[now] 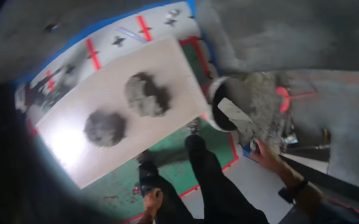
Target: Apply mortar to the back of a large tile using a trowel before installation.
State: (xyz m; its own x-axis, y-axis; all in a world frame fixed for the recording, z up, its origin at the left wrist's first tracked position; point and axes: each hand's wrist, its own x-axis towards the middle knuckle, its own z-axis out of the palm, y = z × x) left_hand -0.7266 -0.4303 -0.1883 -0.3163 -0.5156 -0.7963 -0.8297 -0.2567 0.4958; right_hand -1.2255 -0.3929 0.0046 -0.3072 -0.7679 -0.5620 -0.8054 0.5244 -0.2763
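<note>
Right hand [262, 154]: closed round trowel [235, 110] handle, at right, by bucket [221, 127]. Left hand [153, 199]: curled, contents unclear. Trowel: probably light, stiff, slick where smeared; best gripped by handle.

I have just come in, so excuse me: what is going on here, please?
A person's right hand holds a trowel smeared with grey material, its blade over the mouth of a bucket in this view. The left hand is curled near the left leg; whether it holds anything is unclear. Two rough grey lumps sit apart on the pale board ahead.
</note>
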